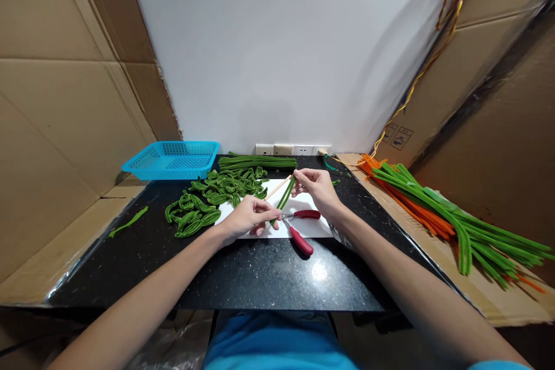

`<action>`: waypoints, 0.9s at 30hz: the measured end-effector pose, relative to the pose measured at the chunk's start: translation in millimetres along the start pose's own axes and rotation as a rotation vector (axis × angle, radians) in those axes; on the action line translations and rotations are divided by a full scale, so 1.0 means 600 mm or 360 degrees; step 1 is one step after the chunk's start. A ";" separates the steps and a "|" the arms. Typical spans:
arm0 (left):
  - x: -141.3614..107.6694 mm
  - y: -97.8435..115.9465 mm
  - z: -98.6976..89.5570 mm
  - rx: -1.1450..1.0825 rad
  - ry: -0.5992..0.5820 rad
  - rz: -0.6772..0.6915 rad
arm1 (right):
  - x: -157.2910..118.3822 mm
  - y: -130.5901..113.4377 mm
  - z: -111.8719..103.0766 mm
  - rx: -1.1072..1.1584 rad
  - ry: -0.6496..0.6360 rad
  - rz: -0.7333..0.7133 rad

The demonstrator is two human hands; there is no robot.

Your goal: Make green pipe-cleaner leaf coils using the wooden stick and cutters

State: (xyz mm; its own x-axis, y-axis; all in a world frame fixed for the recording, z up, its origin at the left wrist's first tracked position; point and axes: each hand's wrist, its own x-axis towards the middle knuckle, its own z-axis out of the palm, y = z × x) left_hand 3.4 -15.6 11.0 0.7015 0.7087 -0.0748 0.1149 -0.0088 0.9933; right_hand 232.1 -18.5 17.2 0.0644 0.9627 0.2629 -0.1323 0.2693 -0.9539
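Front edge of black speckled tabletop point(243, 280) at 6 o'clock, some room up to pliers point(300, 241). Green loops point(229, 185) crowd 10 o'clock. White wall point(277, 58) at 12, cardboard point(47, 121) at 9. Left hand point(252, 215) and right hand point(318, 189) each pinch a doubled green strip point(284, 195) over white sheet point(321, 228), dial centre. Plier tips hidden by left hand.

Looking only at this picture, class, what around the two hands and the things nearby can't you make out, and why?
Head view, tip of the pliers: covered by the left hand.
Head view, whether the held green strands join at the top: covered by the right hand.
Head view, printed marks on the cardboard: too small to read.
Head view, right sleeve: mostly cut off by the bottom edge.
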 end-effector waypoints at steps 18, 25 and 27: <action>0.000 -0.004 -0.009 -0.0298 0.0173 0.0010 | 0.003 -0.007 -0.003 0.0180 -0.0108 0.0242; 0.002 -0.007 -0.002 -0.0217 0.0146 0.0002 | -0.011 -0.002 0.022 0.0062 -0.0178 0.0206; 0.001 -0.005 -0.002 -0.0207 0.0152 -0.0006 | -0.009 -0.001 0.023 0.0080 -0.0136 0.0183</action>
State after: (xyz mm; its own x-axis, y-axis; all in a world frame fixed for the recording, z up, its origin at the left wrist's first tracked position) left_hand 2.7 -14.4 8.0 0.6306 0.7724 -0.0761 0.0208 0.0812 0.9965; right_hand 218.4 -23.5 18.3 -0.0380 0.9855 0.1656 -0.1836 0.1560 -0.9705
